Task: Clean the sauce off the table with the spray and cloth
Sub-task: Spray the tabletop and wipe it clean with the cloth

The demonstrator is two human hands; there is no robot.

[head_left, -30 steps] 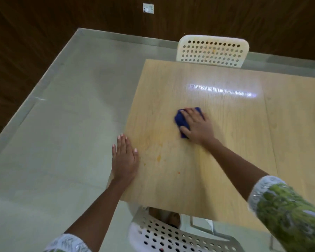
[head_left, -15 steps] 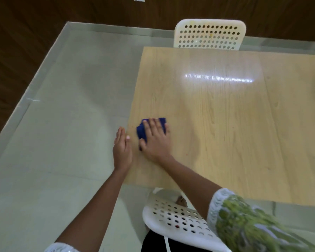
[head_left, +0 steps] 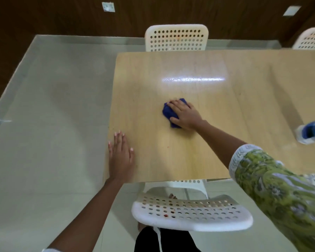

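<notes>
- The counter [head_left: 216,151] is a pale wood-grain board with a smooth, glossy top; a streak of light glares across its far middle.
- The cloth [head_left: 168,111] is dark blue and soft, bunched into a lumpy wad. It lies in the middle of the counter's left half, well in from every edge. Its long axis runs roughly from the far edge toward the near edge.
- The right hand [head_left: 185,115] presses on the cloth, palm down, fingers spread over it and pointing to the far left corner, thumb tucked against its near end; whether this grip curls round the cloth or just lies flat, I cannot tell.
- The left hand [head_left: 120,157] lies flat on the counter's left edge near the near-left corner, fingers straight and together, holding nothing.
- The spray [head_left: 311,131], blurred, blue over a clear base, stands by the right border.
- A small reddish speck [head_left: 168,147] sits between the hands.
- White perforated plastic chairs: one [head_left: 176,38] at the far edge, one [head_left: 191,212] at the near edge.
</notes>
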